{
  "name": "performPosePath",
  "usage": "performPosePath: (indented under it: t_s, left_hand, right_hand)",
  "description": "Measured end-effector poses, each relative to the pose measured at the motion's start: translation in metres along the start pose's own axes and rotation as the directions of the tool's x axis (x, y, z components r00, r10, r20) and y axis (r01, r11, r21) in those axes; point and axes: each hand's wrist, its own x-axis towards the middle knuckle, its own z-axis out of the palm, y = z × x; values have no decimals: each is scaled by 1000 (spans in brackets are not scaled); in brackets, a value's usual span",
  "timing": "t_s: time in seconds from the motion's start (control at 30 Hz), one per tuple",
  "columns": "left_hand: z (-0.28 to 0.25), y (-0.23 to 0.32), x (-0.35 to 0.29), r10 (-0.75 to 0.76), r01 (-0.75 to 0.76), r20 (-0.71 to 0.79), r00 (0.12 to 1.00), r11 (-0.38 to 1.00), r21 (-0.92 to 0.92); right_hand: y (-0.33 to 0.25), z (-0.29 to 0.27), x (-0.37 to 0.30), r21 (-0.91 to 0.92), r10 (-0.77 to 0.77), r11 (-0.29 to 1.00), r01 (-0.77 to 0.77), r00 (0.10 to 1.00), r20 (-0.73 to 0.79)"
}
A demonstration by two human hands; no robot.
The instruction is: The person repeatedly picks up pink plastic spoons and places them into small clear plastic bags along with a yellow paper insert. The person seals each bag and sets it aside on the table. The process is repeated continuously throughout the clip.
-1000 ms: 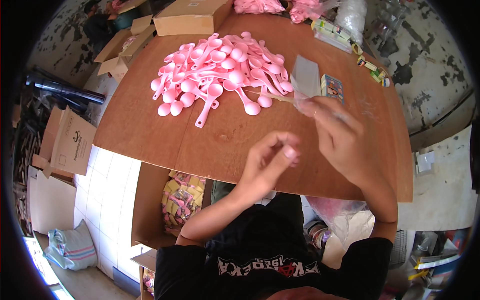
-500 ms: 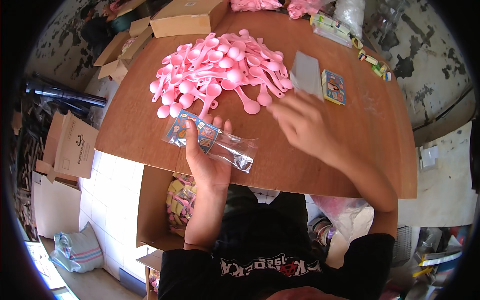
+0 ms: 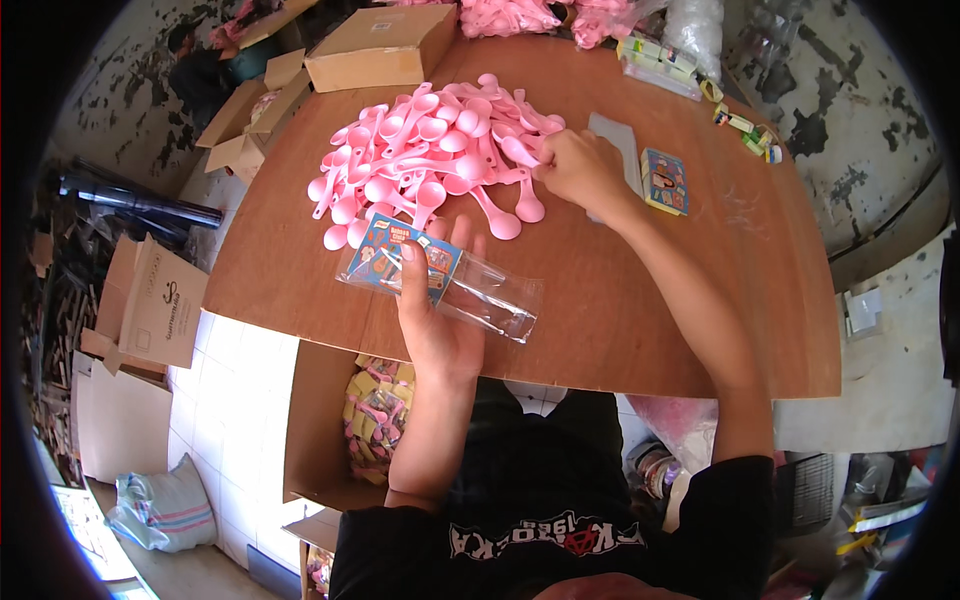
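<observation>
Head camera, from far off, shows me a brown table [image 3: 600, 320] with a big pile of pink spoons [image 3: 440, 140] on it. The left hand [image 3: 440, 330] is near the front of the pile, palm up. Its thumb presses down on a clear bag [image 3: 500, 305], so the hand has hold of it, with the fingers loose and not curled tight. A blue card [image 3: 378, 258] sits at the left end of the bag, and the right end sticks out past the palm.

I see the right hand [image 3: 585, 172] at the right side of the pile, its fingers curled in close. The fingertips are at a pink spoon [image 3: 520, 152], but I cannot tell if they hold it. Some pale flat sheets [image 3: 618, 130] lie just beside that hand, partly hidden by it. A small stack of blue cards [image 3: 663, 180] lies to their right. A brown box [image 3: 375, 62] sits at the back. Below the front edge, an open box [image 3: 313, 430] has pink and yellow packs [image 3: 378, 420] in it.
</observation>
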Motion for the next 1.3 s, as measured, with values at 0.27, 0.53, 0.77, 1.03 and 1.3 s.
performPosePath:
  t_s: [0.27,0.53,0.77,1.03,1.3]
  left_hand:
    - [-2,5,10,75,-76,69,995,997,16]
    - [6,-1,9,53,-53,143,988,999,-5]
    - [5,-11,5,-24,20,140,990,999,30]
    - [4,-22,-1,-96,92,119,988,995,40]
    - [3,-43,-9,-230,228,133,964,973,27]
  right_hand:
    - [-20,-78,-99,654,-52,660,-370,846,531]
    - [-10,-68,-151,768,-352,472,-434,706,615]
    - [-16,-65,-147,803,-398,482,-351,728,558]
    - [-16,-51,-142,847,-345,391,-359,796,497]
    - [-28,-64,-143,906,-179,260,-333,906,384]
